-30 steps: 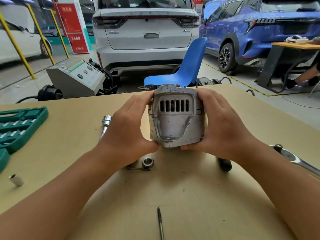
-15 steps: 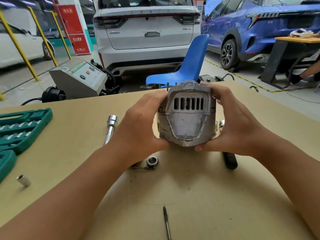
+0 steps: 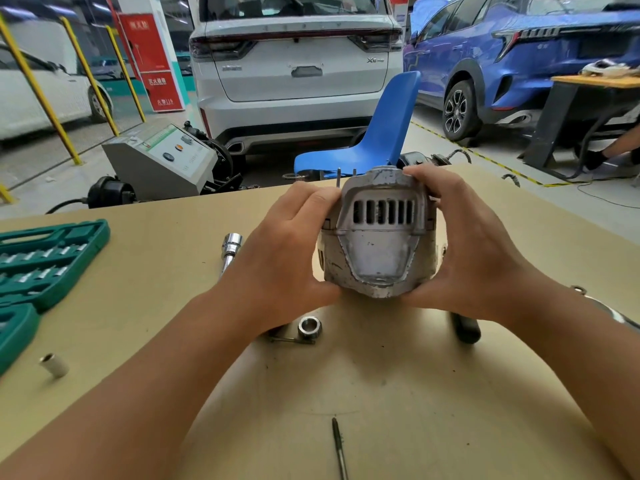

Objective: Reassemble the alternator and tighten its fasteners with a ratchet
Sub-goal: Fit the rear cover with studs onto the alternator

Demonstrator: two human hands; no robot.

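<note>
Alternator is gripped from both sides above the table, left hand and right hand curled around it. Its far side is hidden. A ratchet at right is mostly cut off by the right forearm.

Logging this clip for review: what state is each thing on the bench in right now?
alternator: held above the table, slotted cover toward camera
left hand: grips its left side
right hand: grips its right side
socket case: open
large nut: loose on table
small socket: lying on its side
</note>
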